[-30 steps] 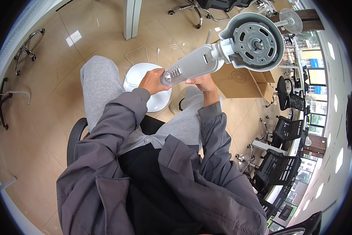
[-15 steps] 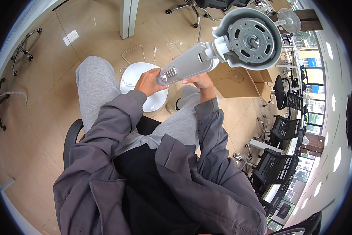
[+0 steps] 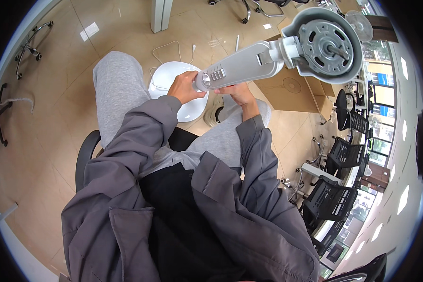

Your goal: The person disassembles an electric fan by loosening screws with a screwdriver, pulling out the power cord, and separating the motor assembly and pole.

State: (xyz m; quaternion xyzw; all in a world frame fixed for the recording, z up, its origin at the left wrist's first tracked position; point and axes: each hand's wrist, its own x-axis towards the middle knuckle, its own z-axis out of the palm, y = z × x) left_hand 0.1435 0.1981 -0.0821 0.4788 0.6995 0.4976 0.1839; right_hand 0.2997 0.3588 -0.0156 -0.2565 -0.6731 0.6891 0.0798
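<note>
In the head view, the left hand (image 3: 184, 87) has its grip wrapped around the lower end of a grey fan body (image 3: 249, 63), next to a round knob (image 3: 205, 78) and a row of small buttons (image 3: 218, 74). The right hand (image 3: 241, 94) grasps the same body along its near edge, most of its fingers hidden behind it. The body is held in the air, slanting up to the right through a white joint (image 3: 291, 47) to a round motor housing (image 3: 322, 40) with a protruding shaft (image 3: 339, 52). Below the left hand, a white disc (image 3: 189, 113) lies on the floor (image 3: 122, 30), a white cord (image 3: 166, 46) beyond it. An open cardboard box (image 3: 282, 96) stands to the right, partly behind the fan body.
</note>
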